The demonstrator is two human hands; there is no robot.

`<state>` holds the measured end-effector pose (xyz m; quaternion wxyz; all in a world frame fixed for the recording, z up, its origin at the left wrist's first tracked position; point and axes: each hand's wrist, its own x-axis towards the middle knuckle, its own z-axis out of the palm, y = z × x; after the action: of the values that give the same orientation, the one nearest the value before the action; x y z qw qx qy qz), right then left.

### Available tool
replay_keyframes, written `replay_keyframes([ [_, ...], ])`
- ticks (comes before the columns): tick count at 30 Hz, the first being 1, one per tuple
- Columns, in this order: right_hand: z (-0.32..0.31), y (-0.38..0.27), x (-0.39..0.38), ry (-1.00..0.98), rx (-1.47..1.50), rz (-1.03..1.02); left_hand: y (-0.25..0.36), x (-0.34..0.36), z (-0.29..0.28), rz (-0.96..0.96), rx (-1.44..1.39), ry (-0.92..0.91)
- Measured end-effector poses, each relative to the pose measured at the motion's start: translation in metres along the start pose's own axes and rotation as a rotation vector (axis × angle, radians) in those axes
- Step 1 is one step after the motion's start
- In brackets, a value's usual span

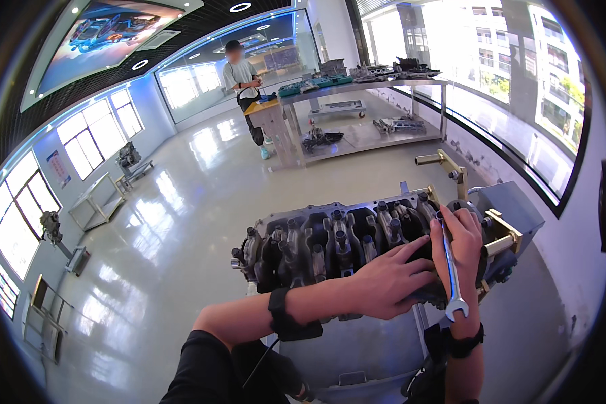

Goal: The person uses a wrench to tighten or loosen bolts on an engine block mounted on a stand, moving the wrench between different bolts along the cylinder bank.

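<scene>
An engine block [320,212] lies on a stand in front of me, its open side up, with crankshaft caps and dark bolts along its length. My right hand [463,237] is closed round a silver combination wrench [450,266] at the block's right end. The wrench's open jaw points back along my right wrist; its far end is hidden by my fingers. My left hand [392,281] reaches across the near side of the block, index finger stretched toward the wrench and the other fingers apart. Nothing shows in this hand.
Brass-coloured stand arms [503,234] and a grey box [518,205] flank the block's right end. Behind it, a metal workbench [377,87] carries engine parts, with more on its lower shelf. Another person [242,77] stands at a smaller table. Windows line the right wall.
</scene>
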<state>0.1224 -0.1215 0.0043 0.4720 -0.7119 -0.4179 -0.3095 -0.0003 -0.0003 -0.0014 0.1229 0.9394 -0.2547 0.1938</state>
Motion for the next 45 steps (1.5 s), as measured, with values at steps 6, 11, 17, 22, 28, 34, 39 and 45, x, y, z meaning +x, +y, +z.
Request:
replay_keyframes([
  [6,0.005,0.011,-0.008,-0.029,-0.255,-0.093,-0.001,0.000,0.004,0.011,-0.004,0.021],
  [11,0.004,0.006,-0.006,-0.035,-0.060,0.009,0.001,-0.001,0.000,0.002,0.012,0.010],
  [17,0.002,0.011,-0.005,-0.062,0.109,0.155,0.000,-0.001,0.001,0.007,0.015,0.021],
  [22,0.008,0.026,-0.003,-0.066,0.356,0.306,0.000,-0.001,0.002,0.008,0.011,0.025],
  [28,0.011,0.038,-0.001,-0.102,0.609,0.501,0.000,-0.001,0.002,0.005,0.021,0.013],
  [34,0.009,0.039,0.001,-0.112,0.664,0.578,0.000,0.000,0.003,-0.001,0.020,0.009],
  [39,0.011,0.040,-0.001,-0.119,0.678,0.585,0.000,-0.002,0.003,-0.008,0.023,-0.002],
  [45,0.015,0.045,0.000,-0.085,0.695,0.627,-0.001,-0.004,0.000,-0.015,0.034,-0.047],
])
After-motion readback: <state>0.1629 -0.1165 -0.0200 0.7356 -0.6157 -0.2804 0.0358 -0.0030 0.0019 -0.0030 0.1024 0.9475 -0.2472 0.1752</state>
